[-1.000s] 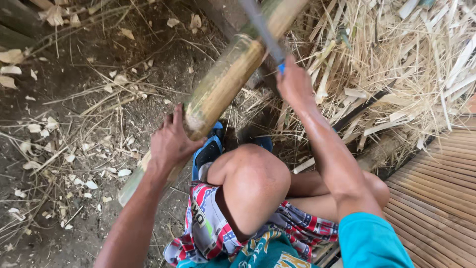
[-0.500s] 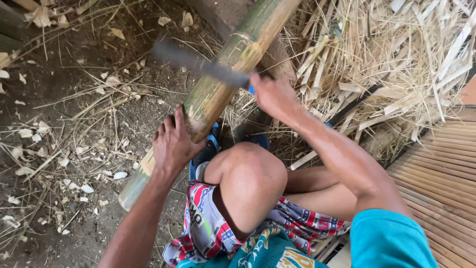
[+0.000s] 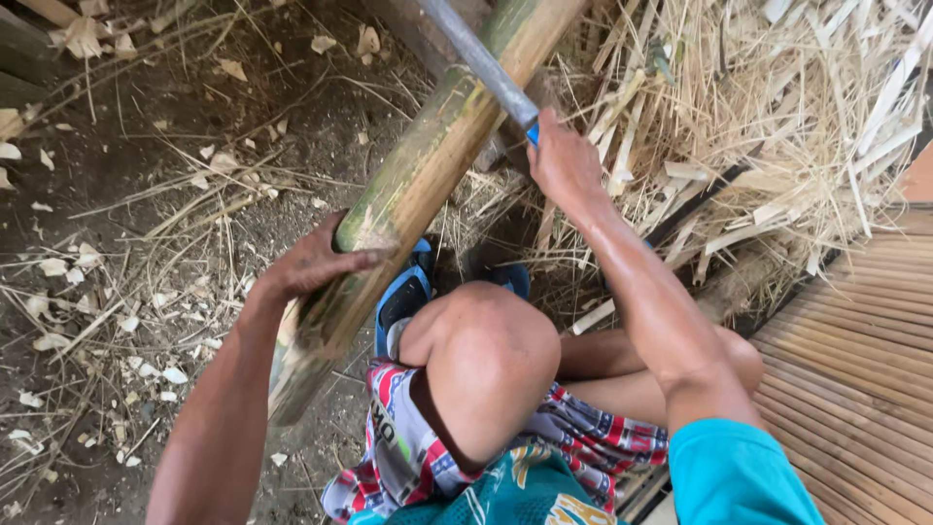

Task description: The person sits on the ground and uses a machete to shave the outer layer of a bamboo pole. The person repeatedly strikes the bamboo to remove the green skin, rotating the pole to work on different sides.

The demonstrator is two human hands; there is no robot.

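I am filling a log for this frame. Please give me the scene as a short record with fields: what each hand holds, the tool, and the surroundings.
left hand: the left hand grips the bamboo pole, fingers wrapped over its upper side
right hand: the right hand holds the blue handle of a long blade
blade: lies across the pole, above the left hand
pole: green and yellow, slanted, lower end near the ground
ground: dark dirt floor with scattered chips
right side: pile of bamboo strips, slatted bamboo mat
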